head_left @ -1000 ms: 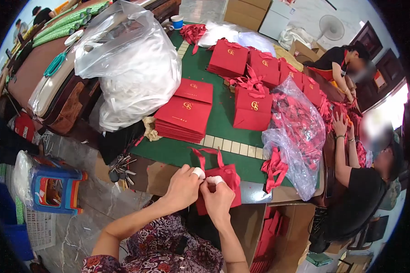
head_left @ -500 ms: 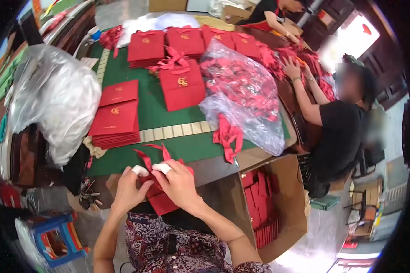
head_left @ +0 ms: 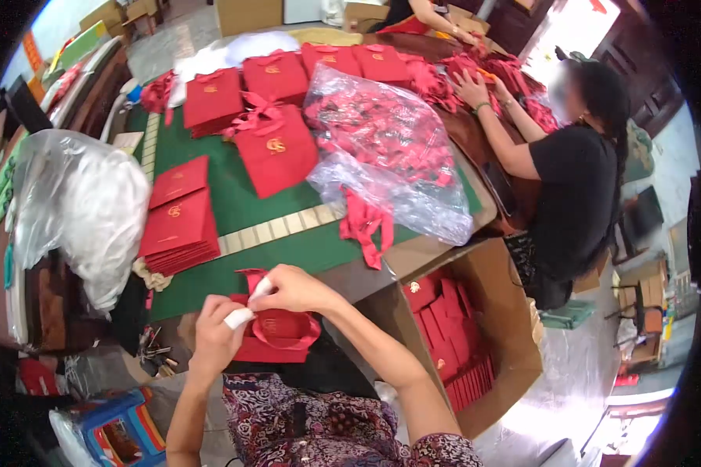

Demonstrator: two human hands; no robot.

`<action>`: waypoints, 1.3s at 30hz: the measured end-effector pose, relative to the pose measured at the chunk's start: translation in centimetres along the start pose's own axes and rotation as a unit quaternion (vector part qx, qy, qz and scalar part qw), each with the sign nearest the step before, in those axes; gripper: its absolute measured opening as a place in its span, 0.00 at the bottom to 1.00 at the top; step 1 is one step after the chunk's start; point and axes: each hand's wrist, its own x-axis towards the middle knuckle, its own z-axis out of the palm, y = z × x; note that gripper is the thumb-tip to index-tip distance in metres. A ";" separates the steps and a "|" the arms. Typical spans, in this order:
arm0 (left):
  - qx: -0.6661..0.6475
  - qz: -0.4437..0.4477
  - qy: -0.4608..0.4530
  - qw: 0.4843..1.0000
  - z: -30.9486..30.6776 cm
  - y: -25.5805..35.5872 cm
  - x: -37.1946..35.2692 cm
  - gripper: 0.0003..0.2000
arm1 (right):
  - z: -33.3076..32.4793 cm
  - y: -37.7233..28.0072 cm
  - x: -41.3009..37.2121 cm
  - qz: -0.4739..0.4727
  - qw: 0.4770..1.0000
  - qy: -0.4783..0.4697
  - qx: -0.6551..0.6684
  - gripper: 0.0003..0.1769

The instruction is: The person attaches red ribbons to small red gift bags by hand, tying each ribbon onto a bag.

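Note:
A small red gift bag (head_left: 271, 352) lies at the table's near edge, just above my lap, a gold mark faintly showing on it. Red ribbon (head_left: 307, 335) loops across its front, and another piece of ribbon rises at its top. My left hand (head_left: 216, 341) is closed in a pinch at the bag's upper left, white tape around a finger. From the upper right my right hand (head_left: 294, 289), also with a taped finger, pinches the ribbon close to the left fingertips. The exact spot between the fingertips is partly hidden.
Stacked red bags (head_left: 181, 222) and a clear plastic bag of red ribbons (head_left: 385, 136) occupy the green table. A cardboard box (head_left: 514, 350) holding red bags stands at my right. White material fills a plastic bag (head_left: 101, 210) on the left. A co-worker (head_left: 572, 171) handles ribbons at right.
My right hand has moved to the upper left side of the bag, and my left hand sits lower. The bag has turned, showing a ribbon loop across its front. The camera view has shifted.

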 end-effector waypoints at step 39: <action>0.014 -0.230 0.033 0.973 3.7 -2.2 1.7 0.11 | 1.2 0.5 0.7 0.014 0.931 0.231 -0.281 0.09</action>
